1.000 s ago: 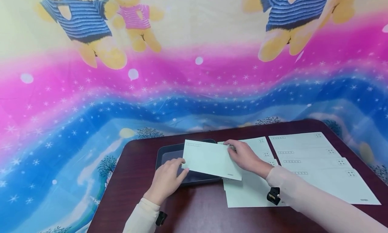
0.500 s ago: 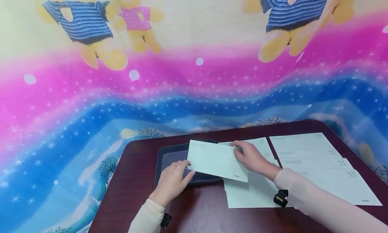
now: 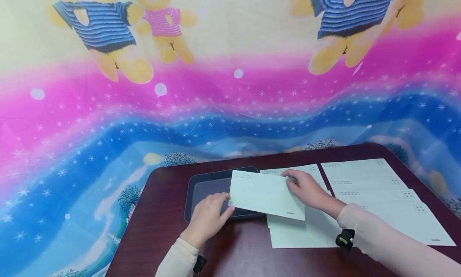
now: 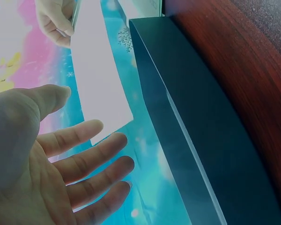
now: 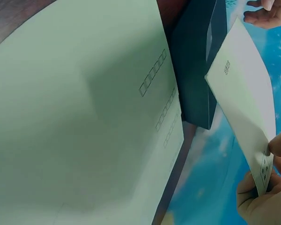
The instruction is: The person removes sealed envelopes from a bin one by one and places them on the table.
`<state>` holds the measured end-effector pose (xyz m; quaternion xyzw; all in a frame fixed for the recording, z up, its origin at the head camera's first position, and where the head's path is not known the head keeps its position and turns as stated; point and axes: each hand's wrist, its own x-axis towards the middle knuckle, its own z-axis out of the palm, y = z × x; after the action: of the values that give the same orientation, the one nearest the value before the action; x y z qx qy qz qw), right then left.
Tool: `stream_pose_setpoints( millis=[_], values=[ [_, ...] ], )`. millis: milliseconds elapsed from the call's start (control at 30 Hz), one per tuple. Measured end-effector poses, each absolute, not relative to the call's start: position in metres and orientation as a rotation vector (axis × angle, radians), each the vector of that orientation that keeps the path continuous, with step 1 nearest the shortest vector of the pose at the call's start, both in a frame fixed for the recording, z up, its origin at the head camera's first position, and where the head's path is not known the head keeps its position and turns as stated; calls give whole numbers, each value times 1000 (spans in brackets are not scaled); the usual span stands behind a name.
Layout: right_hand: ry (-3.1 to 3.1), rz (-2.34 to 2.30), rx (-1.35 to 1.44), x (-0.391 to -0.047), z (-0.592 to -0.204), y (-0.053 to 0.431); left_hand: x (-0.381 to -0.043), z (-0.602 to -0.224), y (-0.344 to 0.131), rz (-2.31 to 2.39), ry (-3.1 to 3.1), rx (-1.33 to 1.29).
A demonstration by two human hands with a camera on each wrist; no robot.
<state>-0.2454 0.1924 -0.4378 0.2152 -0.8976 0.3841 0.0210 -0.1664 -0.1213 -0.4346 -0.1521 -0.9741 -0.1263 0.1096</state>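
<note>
My right hand (image 3: 306, 189) pinches a pale envelope (image 3: 264, 193) between thumb and fingers at its far right corner. In the right wrist view, the same envelope (image 5: 246, 89) hangs tilted and clear of the surface, its printed stamp boxes next to the thumb. The left hand (image 3: 207, 219) is spread beside the envelope's left edge. Its fingers (image 4: 96, 157) are loosely extended in the left wrist view, the thumb well apart, with nothing gripped and the index and middle fingertips right at the envelope's lower end. Beneath the envelope, a dark shallow tray (image 3: 209, 187) is partly covered from view.
Overlapping envelopes (image 3: 291, 235) lie in a column under the right forearm. Another overlapping column (image 3: 396, 217) lies farther right. The dark red wooden table (image 3: 237, 249) ends at a patterned curtain (image 3: 237, 129). Both wrists wear small black cameras.
The right hand has drawn the envelope to the right, showing more of the tray. The left hand has shifted slightly right as well, staying near the envelope's left edge.
</note>
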Motion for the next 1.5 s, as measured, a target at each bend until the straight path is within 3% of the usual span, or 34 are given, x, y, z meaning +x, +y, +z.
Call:
stream_pose_setpoints(
  millis=[1500],
  values=[
    [-2868,1074,741,-231,-442,304,-163,-443,-77,-393,-2911,-622]
  ],
)
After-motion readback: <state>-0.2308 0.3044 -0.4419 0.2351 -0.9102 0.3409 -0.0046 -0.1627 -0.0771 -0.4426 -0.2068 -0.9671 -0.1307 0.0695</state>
